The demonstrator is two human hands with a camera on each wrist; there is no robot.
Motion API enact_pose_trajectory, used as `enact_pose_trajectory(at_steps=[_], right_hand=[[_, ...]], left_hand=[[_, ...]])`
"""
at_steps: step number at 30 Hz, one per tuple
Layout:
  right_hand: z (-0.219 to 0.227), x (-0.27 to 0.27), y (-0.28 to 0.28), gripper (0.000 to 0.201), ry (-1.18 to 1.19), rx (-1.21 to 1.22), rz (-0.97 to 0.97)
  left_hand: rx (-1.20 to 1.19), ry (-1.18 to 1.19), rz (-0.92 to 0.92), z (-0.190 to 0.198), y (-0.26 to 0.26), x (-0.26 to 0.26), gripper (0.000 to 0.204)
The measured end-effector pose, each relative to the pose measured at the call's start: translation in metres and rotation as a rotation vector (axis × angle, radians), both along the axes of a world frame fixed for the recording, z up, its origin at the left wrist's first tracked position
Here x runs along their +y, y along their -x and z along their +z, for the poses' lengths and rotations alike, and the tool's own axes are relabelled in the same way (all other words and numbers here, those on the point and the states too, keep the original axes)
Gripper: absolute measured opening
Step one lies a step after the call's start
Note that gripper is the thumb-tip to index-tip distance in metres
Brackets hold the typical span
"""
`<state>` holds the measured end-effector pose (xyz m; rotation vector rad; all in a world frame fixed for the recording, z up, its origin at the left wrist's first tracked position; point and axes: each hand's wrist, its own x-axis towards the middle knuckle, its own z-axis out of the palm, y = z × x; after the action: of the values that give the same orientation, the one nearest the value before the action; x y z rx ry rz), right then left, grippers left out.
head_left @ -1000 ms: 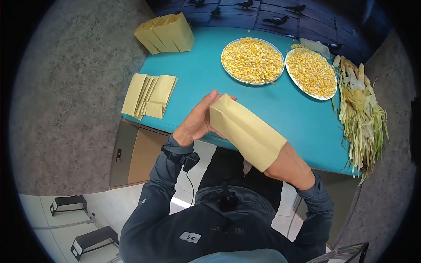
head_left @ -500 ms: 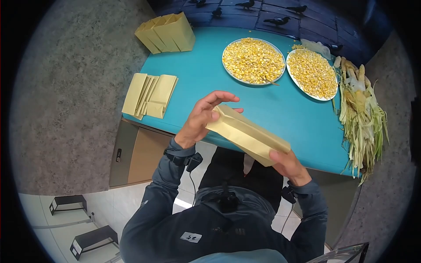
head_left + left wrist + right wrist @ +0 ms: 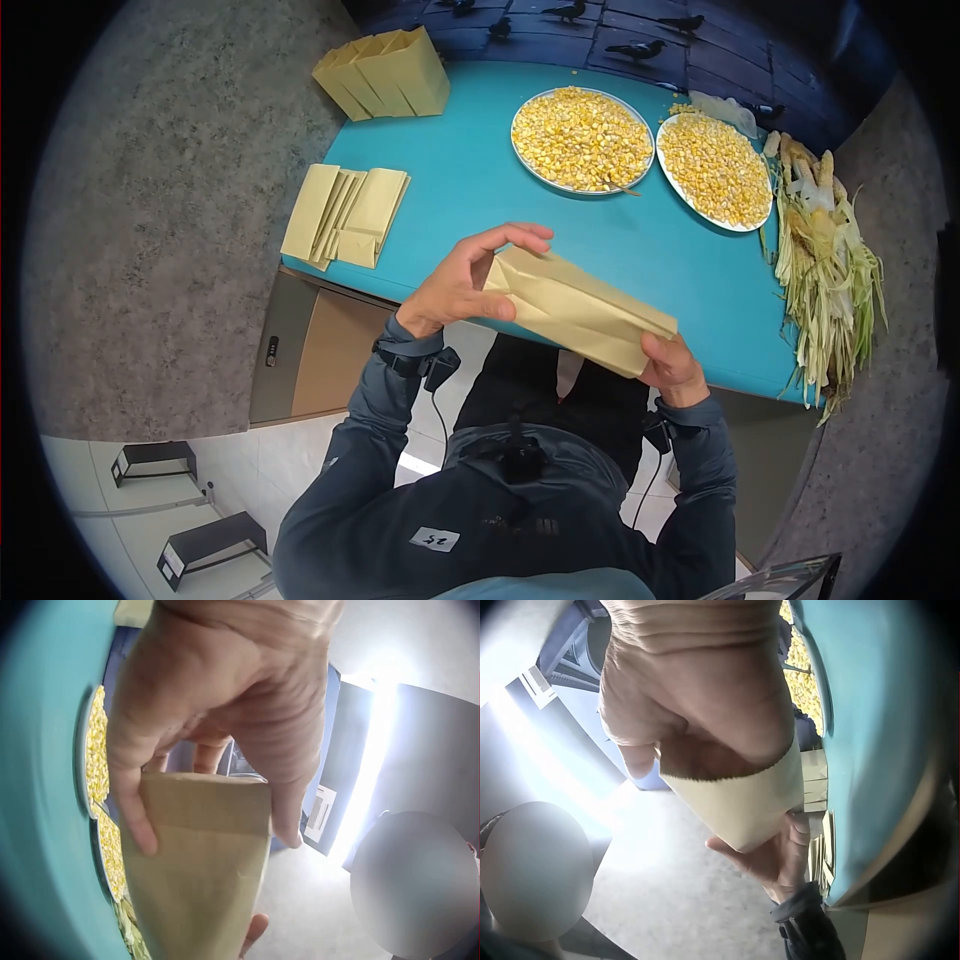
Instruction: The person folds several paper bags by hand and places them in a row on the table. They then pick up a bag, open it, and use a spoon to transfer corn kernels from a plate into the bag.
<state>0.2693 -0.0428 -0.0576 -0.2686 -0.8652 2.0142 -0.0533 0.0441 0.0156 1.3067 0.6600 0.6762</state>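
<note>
1. Head view: the bag (image 3: 590,310) is held up at the near edge of the table (image 3: 455,150), between the left hand (image 3: 455,287) and the right hand (image 3: 680,372). From where I stand, it looks empty, but its inside is not shown.
2. Left wrist view: the left hand grips the base end, thumb on one side, a finger on the other. Its remaining fingers are partly hidden; I cannot tell how they lie.
3. Right wrist view: the right hand pinches the bag's toothed mouth (image 3: 731,778), thumb outside, other fingers inside. Their spread within cannot be told.
4. Step in hand, my judgement: opening out and shaping the bag. The next move would call for a steady hold on the base while the walls are eased apart, without crumpling the creases.
5. Orientation: long axis runs hand to hand, slanting. Base points to the person's left and away from the body; mouth points right and slightly towards it.
6. Nearby on the table: upright bags (image 3: 395,78), folded bags (image 3: 345,215), corn (image 3: 583,140) on plates, husks (image 3: 828,275) at the right.
</note>
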Motion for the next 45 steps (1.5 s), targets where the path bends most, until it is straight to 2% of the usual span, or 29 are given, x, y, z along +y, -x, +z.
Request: enact_pose_trajectory(at_steps=[2,4,5,7,9,11,13,18,20,21,22,23,24,25,26,27,28,29,31,33,35,36,37,38,39,40,41,43,45], right_hand=[[0.009,0.000,-0.002,0.066,0.025,-0.065,0.018],[0.017,0.001,0.001,0.080,0.083,-0.197,-0.020],[0.017,0.002,0.002,0.080,0.083,-0.198,-0.021],[0.017,0.004,0.006,0.067,-0.075,0.034,-0.027],[0.016,0.007,0.009,0.063,-0.003,0.122,-0.030],[0.018,0.011,0.009,0.060,0.066,0.208,-0.033],[0.023,0.013,0.008,0.055,0.207,-0.005,-0.088],[0.026,0.017,0.010,0.053,0.181,-0.009,-0.096],[0.025,0.019,0.004,0.054,0.165,-0.007,-0.088],[0.026,0.018,0.000,0.053,0.086,-0.117,-0.102],[0.027,0.018,-0.001,0.052,0.006,-0.227,-0.116],[0.029,0.015,-0.003,0.052,0.005,-0.227,-0.115],[0.041,0.011,-0.005,0.048,-0.179,-0.478,-0.166],[0.053,0.008,-0.006,0.044,-0.364,-0.728,-0.217],[0.066,0.009,-0.003,0.044,-0.364,-0.728,-0.216],[0.080,0.011,0.004,0.041,-0.750,-0.950,-0.300],[0.086,0.013,0.009,0.039,-1.145,-1.159,-0.382],[0.086,0.013,0.012,0.039,-1.146,-1.159,-0.384],[0.083,0.012,0.015,0.045,-1.350,-1.287,-0.221],[0.081,0.010,0.013,0.052,-1.402,-1.319,-0.173],[0.092,0.005,0.017,0.056,-1.052,-1.088,-0.270],[0.096,0.006,0.014,0.058,-0.971,-1.030,-0.248],[0.079,0.005,0.009,0.058,-0.974,-1.030,-0.246],[0.047,0.001,0.006,0.057,-0.526,-0.774,-0.215],[0.040,0.000,0.010,0.056,-0.086,-0.504,-0.177],[0.036,-0.002,0.012,0.056,-0.028,-0.383,-0.180],[0.035,-0.002,0.010,0.056,-0.027,-0.381,-0.181],[0.038,-0.001,0.010,0.053,0.076,-0.160,-0.132],[0.038,0.003,0.007,0.053,0.069,-0.173,-0.124]], left_hand=[[-0.069,-0.130,0.047,-0.004,0.005,0.007,0.096],[-0.081,-0.148,0.060,-0.004,0.007,0.008,0.093],[-0.092,-0.167,0.076,-0.004,0.007,0.009,0.090],[-0.079,-0.242,0.099,-0.003,0.007,0.010,0.091],[-0.066,-0.312,0.122,-0.002,0.008,0.010,0.093],[-0.063,-0.455,0.080,0.000,0.013,0.013,0.085],[-0.067,-0.456,0.079,-0.002,0.016,0.016,0.087],[-0.068,-0.442,0.088,-0.006,0.018,0.018,0.089],[-0.068,-0.582,0.054,-0.013,0.020,0.023,0.106],[-0.067,-0.583,0.054,-0.010,0.016,0.019,0.106],[-0.181,-0.469,0.121,-0.006,0.008,0.013,0.112],[-0.295,-0.353,0.187,-0.003,0.004,0.010,0.119],[-0.294,-0.354,0.188,-0.004,0.004,0.010,0.119],[-0.296,-0.201,0.176,-0.005,0.005,0.010,0.125],[-0.297,-0.047,0.164,-0.006,0.005,0.010,0.133],[-0.296,-0.047,0.163,-0.008,0.007,0.010,0.133],[-0.369,0.222,0.110,-0.010,0.012,0.010,0.125],[-0.437,0.491,0.053,-0.010,0.014,0.010,0.118],[-0.354,0.453,0.067,-0.008,0.013,0.010,0.111],[-0.275,0.415,0.081,-0.004,0.009,0.007,0.105],[-0.160,0.177,0.123,0.000,0.002,0.003,0.097],[-0.163,0.176,0.124,0.000,0.000,0.002,0.097],[-0.165,0.090,0.144,0.000,-0.001,0.001,0.095],[-0.164,0.004,0.163,0.000,-0.001,0.000,0.094],[-0.163,0.004,0.165,-0.002,0.001,0.002,0.094],[-0.138,-0.046,0.152,-0.006,0.004,0.005,0.096],[-0.113,-0.097,0.138,-0.008,0.005,0.007,0.098],[-0.130,-0.081,0.147,-0.009,0.005,0.006,0.099],[-0.150,-0.066,0.158,-0.009,0.005,0.005,0.099]])
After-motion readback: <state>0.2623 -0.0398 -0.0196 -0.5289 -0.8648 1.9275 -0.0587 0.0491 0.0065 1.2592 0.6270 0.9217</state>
